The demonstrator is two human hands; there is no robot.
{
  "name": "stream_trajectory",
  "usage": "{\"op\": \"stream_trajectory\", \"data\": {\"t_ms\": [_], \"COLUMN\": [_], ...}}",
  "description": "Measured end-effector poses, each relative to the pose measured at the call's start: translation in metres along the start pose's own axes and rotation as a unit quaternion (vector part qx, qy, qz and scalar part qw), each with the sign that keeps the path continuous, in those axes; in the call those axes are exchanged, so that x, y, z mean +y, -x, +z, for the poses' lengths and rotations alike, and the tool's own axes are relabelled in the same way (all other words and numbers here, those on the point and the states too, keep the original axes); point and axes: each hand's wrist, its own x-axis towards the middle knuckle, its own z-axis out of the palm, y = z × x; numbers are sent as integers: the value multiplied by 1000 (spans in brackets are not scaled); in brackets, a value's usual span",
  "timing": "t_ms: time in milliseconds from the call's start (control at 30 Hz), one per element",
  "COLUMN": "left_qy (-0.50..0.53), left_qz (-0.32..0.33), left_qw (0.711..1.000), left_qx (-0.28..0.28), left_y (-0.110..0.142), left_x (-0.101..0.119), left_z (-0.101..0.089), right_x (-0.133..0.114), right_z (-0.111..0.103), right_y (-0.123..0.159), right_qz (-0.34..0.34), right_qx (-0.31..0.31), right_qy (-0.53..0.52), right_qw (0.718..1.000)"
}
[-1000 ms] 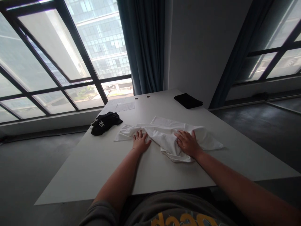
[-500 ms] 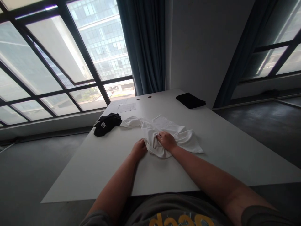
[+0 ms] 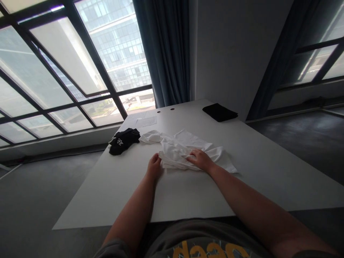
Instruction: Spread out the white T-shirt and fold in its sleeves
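A crumpled white shirt [image 3: 178,152] lies in folds across the middle of the table. My left hand [image 3: 154,165] is closed on the shirt's left edge, with fingertips pinching the cloth. On the right part of the shirt rests my right hand [image 3: 201,159], its fingers stretched out over the folds and pointing left. The cloth under the right palm is hidden. One white sleeve-like end of the shirt reaches left towards a bunched black garment [image 3: 124,142] with white lettering.
The white table [image 3: 107,200] stands by a window and a blue curtain [image 3: 169,53]. A folded black cloth [image 3: 220,112] lies at the far right edge. Papers [image 3: 146,122] are at the far left, near two small dark round spots [image 3: 172,109].
My left hand has moved slightly left and away with the shirt's edge. My right hand has slid right, its fingers now stretched out. The near part of the shirt lies flatter and further from me.
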Motion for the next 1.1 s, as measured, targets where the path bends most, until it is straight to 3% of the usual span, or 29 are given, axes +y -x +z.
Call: {"op": "stream_trajectory", "data": {"t_ms": [267,433,567,867,967,1100], "left_qy": [-34,-89,-109,-205,-225,-210], "left_qz": [42,50,40,57,83,67], "left_qw": [996,995,992,974,963,960], "left_qx": [-73,-2,39,-78,-123,-174], "left_y": [5,2,-1,15,17,14], "left_x": [15,11,10,10,8,4], "left_z": [-6,-14,-23,-30,-30,-30], "right_x": [10,27,44,76,80,78], "right_z": [-20,-40,-51,-40,-36,-34], "right_y": [4,6,11,10,12,16], "right_qz": [92,166,167,173,171,157], "right_qx": [-20,18,18,40,51,58], "right_qy": [47,18,18,90,110,119], "right_qw": [994,986,986,980,978,979]}}
